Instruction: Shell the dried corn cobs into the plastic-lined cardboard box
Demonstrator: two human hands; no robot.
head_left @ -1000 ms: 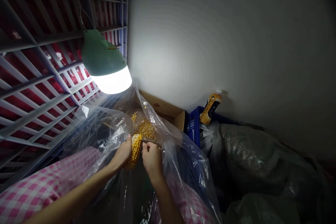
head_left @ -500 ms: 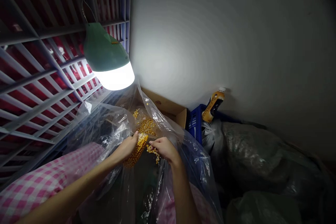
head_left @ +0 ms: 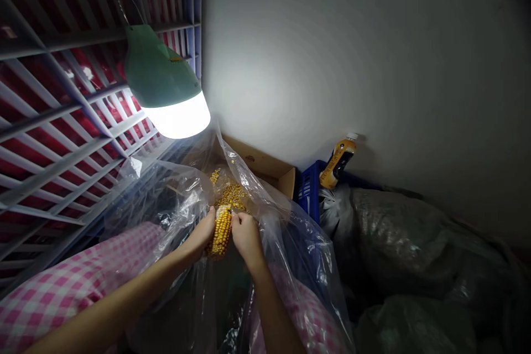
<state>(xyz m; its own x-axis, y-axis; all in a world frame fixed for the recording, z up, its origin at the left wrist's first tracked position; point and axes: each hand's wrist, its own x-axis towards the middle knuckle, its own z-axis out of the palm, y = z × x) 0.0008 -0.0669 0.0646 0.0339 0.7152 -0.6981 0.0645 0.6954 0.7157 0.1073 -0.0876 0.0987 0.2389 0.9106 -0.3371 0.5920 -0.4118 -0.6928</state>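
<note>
My left hand (head_left: 207, 228) is wrapped round a yellow corn cob (head_left: 221, 231). The cob stands almost upright, its upper end partly stripped to pale core and its lower side still full of kernels. Close against the cob's right side, my right hand (head_left: 246, 232) is closed with thumb and forefinger pinched. A thin, small tool seems to be between those fingers, mostly hidden now. Loose corn kernels (head_left: 232, 194) lie just beyond the cob in a clear plastic bag (head_left: 290, 221), which spreads open beneath both hands and over my lap.
A lit lamp (head_left: 176, 119) hangs at the left from a plastic crate (head_left: 93, 98). Behind the bag is a cardboard box (head_left: 259, 163) against the wall. To the right stand a blue basket (head_left: 307, 188), a drink bottle (head_left: 338, 163) and full dark sacks (head_left: 406, 238).
The cob has turned more upright in my left hand. My right hand has moved up and left, closer to the cob's top. Kernels seen falling below it earlier no longer show.
</note>
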